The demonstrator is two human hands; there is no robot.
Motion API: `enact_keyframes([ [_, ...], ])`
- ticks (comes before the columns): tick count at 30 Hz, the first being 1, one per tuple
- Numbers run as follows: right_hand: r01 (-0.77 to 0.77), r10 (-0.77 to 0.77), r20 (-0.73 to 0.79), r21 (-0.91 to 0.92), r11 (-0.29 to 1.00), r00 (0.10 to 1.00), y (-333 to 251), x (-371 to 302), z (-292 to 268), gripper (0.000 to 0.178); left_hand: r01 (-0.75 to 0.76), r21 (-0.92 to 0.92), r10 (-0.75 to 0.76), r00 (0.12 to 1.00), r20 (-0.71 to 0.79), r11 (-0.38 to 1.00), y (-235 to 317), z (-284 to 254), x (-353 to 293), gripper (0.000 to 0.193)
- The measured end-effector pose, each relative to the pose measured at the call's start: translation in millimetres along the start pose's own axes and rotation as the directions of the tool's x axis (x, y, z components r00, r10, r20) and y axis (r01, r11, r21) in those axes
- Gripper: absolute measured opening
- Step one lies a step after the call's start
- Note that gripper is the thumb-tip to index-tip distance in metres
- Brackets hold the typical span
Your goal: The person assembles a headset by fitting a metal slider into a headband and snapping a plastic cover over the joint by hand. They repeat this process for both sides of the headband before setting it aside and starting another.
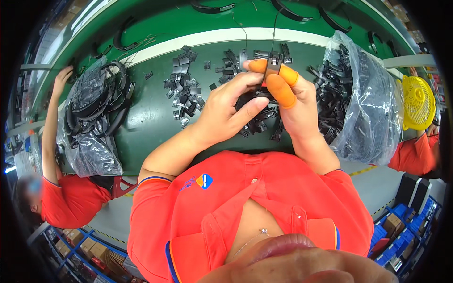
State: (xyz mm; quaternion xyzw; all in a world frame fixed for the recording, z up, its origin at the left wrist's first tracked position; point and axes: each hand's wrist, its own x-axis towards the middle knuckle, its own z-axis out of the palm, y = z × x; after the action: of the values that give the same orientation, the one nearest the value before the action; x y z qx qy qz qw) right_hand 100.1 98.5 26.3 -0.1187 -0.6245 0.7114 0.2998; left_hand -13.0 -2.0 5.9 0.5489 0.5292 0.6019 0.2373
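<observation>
Well inside table edges (188,40), fingers (281,92) hold part (272,65).

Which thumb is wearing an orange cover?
The thumb of the right hand, gripping the black piece: an orange cover wraps it. The left hand's thumb is bare.

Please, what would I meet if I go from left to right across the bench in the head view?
Black headband pile, scattered small black pieces, left hand, right hand, clear plastic bag, yellow slotted object.
</observation>
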Motion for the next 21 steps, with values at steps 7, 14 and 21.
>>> enact_keyframes([
  [7,0.177,-0.198,-0.041,-0.304,0.936,0.979,5.9,-4.6,0.3,0.023,0.146,-0.449,-0.151,0.988,0.025,0.882,-1.8,13.2,-5.2,0.030],
  [14,0.119,-0.152,-0.094,-0.290,0.950,0.984,3.9,-12.6,5.6,0.024,0.078,-0.501,-0.096,0.995,-0.010,0.862,-1.9,16.5,-8.3,0.024],
  [21,0.172,-0.204,-0.069,-0.325,0.930,0.976,3.8,-18.6,4.3,0.024,0.101,-0.450,-0.101,0.995,0.025,0.887,2.8,16.5,-9.7,0.026],
])
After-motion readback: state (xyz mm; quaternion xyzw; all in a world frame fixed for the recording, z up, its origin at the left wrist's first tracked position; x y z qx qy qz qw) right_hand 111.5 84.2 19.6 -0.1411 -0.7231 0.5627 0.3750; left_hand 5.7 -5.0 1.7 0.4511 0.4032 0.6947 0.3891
